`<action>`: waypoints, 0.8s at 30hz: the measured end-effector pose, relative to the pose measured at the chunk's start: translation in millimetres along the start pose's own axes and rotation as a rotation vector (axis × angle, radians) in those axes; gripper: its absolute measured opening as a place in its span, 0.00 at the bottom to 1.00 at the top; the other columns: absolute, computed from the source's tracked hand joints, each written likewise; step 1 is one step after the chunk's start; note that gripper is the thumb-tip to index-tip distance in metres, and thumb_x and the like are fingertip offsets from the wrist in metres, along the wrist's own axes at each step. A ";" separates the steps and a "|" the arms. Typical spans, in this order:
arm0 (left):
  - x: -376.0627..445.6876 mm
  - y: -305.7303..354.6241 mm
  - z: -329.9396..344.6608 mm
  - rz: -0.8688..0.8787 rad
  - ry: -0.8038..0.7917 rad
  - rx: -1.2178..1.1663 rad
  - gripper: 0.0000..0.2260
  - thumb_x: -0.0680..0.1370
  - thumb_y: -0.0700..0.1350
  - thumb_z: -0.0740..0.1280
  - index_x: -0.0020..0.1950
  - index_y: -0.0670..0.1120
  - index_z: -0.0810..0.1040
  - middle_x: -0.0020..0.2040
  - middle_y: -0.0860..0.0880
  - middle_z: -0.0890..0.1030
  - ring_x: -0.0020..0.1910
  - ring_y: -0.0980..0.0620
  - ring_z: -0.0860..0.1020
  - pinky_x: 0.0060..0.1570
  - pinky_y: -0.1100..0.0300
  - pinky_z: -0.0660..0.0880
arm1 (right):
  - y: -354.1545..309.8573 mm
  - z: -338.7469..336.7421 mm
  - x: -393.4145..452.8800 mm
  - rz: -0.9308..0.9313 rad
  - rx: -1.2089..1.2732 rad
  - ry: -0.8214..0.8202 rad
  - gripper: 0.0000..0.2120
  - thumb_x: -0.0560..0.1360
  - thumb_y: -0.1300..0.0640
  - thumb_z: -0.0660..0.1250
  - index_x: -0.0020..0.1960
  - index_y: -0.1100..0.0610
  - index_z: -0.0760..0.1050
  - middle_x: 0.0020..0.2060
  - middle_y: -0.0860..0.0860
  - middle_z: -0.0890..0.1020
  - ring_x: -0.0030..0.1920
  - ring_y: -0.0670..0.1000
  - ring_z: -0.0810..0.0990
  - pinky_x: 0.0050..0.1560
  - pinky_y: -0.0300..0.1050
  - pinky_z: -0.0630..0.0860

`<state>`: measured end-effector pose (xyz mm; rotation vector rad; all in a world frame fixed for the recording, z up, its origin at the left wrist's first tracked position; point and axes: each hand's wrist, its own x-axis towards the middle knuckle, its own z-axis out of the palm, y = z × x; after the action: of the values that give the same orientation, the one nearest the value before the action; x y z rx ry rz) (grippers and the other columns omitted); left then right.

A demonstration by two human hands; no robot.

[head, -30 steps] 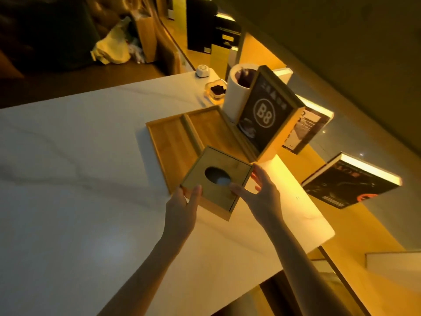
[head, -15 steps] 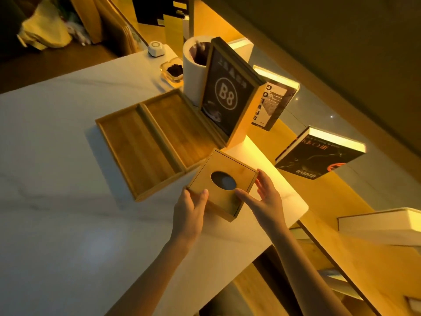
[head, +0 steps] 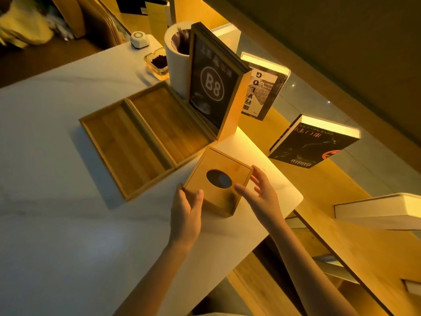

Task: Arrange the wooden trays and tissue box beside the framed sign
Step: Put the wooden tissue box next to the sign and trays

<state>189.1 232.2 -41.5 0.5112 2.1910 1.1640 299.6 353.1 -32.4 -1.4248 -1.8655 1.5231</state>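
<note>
The wooden tissue box (head: 229,161), with an oval hole in its top, rests on the white marble table (head: 57,224) near its right edge. It lies just in front of the framed "B8" sign (head: 211,85). My left hand (head: 185,213) grips the box's near left corner, thumb on top. My right hand (head: 262,195) hovers at the box's right side with its fingers spread, holding nothing. Two shallow wooden trays lie side by side left of the box: the left tray (head: 123,151) and the right tray (head: 168,124), which touches the sign's base.
A white cylinder (head: 175,65), a glass ashtray (head: 158,62) and a small white device (head: 139,39) stand behind the sign. Lit books (head: 264,87) (head: 314,142) lean on the wooden shelf to the right. The table's rounded corner (head: 296,197) is right beside the box.
The tissue box has come off the trays and moved right, down onto the table by the sign. My right hand has let go and spread its fingers.
</note>
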 end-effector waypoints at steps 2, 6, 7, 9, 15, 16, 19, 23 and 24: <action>-7.7 -0.8 -0.3 0.093 0.068 0.171 0.30 0.76 0.54 0.58 0.72 0.43 0.52 0.74 0.41 0.58 0.73 0.45 0.58 0.66 0.60 0.64 | -1.1 -6.4 0.0 -0.085 -0.125 0.079 0.28 0.74 0.52 0.64 0.71 0.52 0.58 0.72 0.53 0.65 0.72 0.55 0.62 0.68 0.54 0.63; -21.2 -1.3 5.8 0.282 0.110 0.589 0.34 0.74 0.64 0.43 0.71 0.41 0.54 0.74 0.39 0.57 0.71 0.44 0.53 0.66 0.47 0.55 | 5.9 -19.2 2.6 -0.424 -0.571 0.006 0.27 0.77 0.48 0.56 0.73 0.49 0.51 0.74 0.48 0.55 0.74 0.50 0.49 0.73 0.53 0.50; -22.3 -0.7 7.7 0.272 0.096 0.627 0.35 0.74 0.65 0.41 0.71 0.40 0.54 0.73 0.39 0.58 0.71 0.45 0.53 0.65 0.46 0.54 | 8.9 -20.7 3.4 -0.458 -0.664 -0.055 0.27 0.77 0.44 0.53 0.72 0.47 0.47 0.73 0.46 0.51 0.73 0.48 0.45 0.73 0.51 0.46; -22.4 -0.9 10.6 0.248 0.070 0.656 0.39 0.71 0.68 0.37 0.72 0.42 0.49 0.74 0.42 0.53 0.71 0.46 0.49 0.66 0.47 0.50 | 15.0 -21.9 5.1 -0.479 -0.789 -0.134 0.30 0.74 0.35 0.43 0.72 0.45 0.42 0.72 0.43 0.46 0.73 0.46 0.41 0.72 0.49 0.40; -17.4 -3.9 8.2 0.241 0.011 0.667 0.40 0.64 0.72 0.32 0.68 0.47 0.36 0.71 0.49 0.37 0.70 0.51 0.39 0.68 0.52 0.42 | 17.5 -17.2 0.2 -0.410 -0.753 -0.163 0.32 0.74 0.36 0.46 0.73 0.48 0.43 0.71 0.42 0.44 0.72 0.45 0.39 0.72 0.48 0.41; -14.4 -4.2 5.4 0.254 -0.004 0.662 0.39 0.65 0.72 0.35 0.68 0.48 0.34 0.70 0.49 0.36 0.70 0.51 0.38 0.69 0.52 0.41 | 16.5 -14.5 -2.8 -0.397 -0.741 -0.146 0.32 0.74 0.37 0.47 0.73 0.48 0.43 0.71 0.42 0.44 0.72 0.45 0.40 0.72 0.47 0.41; -2.8 -7.8 -4.0 0.314 -0.070 0.637 0.37 0.68 0.69 0.42 0.67 0.50 0.32 0.71 0.50 0.34 0.72 0.52 0.37 0.72 0.52 0.44 | 16.7 -5.2 -11.1 -0.352 -0.695 -0.082 0.33 0.73 0.38 0.49 0.73 0.49 0.44 0.73 0.45 0.47 0.72 0.45 0.40 0.72 0.46 0.42; 13.9 -11.6 -17.8 0.409 -0.161 0.657 0.40 0.63 0.74 0.35 0.67 0.51 0.32 0.71 0.52 0.33 0.72 0.53 0.38 0.70 0.55 0.44 | 15.8 6.9 -18.3 -0.297 -0.620 -0.007 0.34 0.73 0.38 0.50 0.74 0.50 0.47 0.75 0.48 0.50 0.72 0.45 0.40 0.73 0.48 0.44; 18.3 -12.3 -20.5 0.429 -0.180 0.656 0.41 0.63 0.74 0.35 0.67 0.51 0.32 0.71 0.52 0.32 0.72 0.53 0.38 0.70 0.55 0.44 | 15.1 9.8 -20.2 -0.285 -0.601 0.014 0.34 0.72 0.38 0.51 0.74 0.50 0.47 0.75 0.48 0.50 0.72 0.45 0.40 0.73 0.48 0.44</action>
<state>161.1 223.7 -48.8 1.3550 2.3345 0.5200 308.1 329.7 -42.9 -1.2949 -2.5172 0.8492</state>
